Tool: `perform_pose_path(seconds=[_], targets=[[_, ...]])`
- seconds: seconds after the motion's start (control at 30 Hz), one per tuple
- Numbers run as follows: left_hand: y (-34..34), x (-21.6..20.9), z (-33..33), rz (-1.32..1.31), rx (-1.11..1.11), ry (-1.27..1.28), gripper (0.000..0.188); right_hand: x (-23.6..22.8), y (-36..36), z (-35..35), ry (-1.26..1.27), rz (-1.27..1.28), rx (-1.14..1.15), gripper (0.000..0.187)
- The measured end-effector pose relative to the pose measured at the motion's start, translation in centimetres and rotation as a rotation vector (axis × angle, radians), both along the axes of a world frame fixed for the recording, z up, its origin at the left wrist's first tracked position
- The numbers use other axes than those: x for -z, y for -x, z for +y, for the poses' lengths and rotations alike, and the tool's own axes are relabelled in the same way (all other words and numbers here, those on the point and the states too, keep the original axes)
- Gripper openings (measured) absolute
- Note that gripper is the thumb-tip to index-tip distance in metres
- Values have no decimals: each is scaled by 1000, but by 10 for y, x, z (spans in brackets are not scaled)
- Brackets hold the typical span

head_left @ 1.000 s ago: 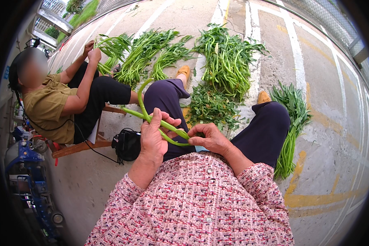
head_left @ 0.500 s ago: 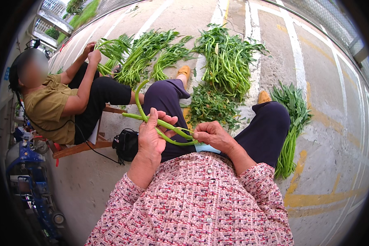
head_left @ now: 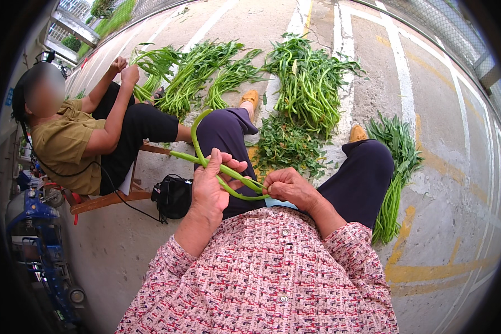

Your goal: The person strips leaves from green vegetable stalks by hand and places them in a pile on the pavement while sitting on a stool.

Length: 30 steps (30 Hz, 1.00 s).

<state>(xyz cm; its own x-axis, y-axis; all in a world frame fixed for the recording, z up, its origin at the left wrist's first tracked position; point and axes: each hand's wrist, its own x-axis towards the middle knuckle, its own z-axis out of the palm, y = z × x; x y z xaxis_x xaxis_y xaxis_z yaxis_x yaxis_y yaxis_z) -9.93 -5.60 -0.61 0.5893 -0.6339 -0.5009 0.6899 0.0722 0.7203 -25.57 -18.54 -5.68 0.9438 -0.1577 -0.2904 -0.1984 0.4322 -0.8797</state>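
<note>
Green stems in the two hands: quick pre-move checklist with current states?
1. Left hand has a grip on the green stems: ok, fingers wrap them.
2. Right hand has a grip on the stems' near end: ok, fist closed on it.
3. Stems bent, not snapped: ok, one curves up over the left knee in one piece.
4. Number of stems held: cannot tell, they overlap.
5. Heap of leaves between the knees stays apart from the hands: ok.
6. Seated person at left stays apart from the stems: ok, their hands are raised by another bunch.
</note>
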Motion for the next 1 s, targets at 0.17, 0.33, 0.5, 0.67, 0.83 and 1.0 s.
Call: perform_pose_path(seconds=[0.17,0.33,0.5,0.67,0.83,1.0], targets=[[4,1,-1,-11,21,11,30,2,-4,6,235,-6,43,16],[6,1,-2,-9,30,-4,30,10,-4,6,343,-33,53,19],[9,-1,-4,-26,51,-39,30,7,-5,4,559,10,38,22],[10,1,-6,-32,53,-37,30,7,-5,4,600,41,57,22],[11,-2,-7,-45,45,-39,30,12,-4,7,495,-42,46,21],[14,-3,-7,-68,70,-58,30,14,-3,4,573,16,72,21]])
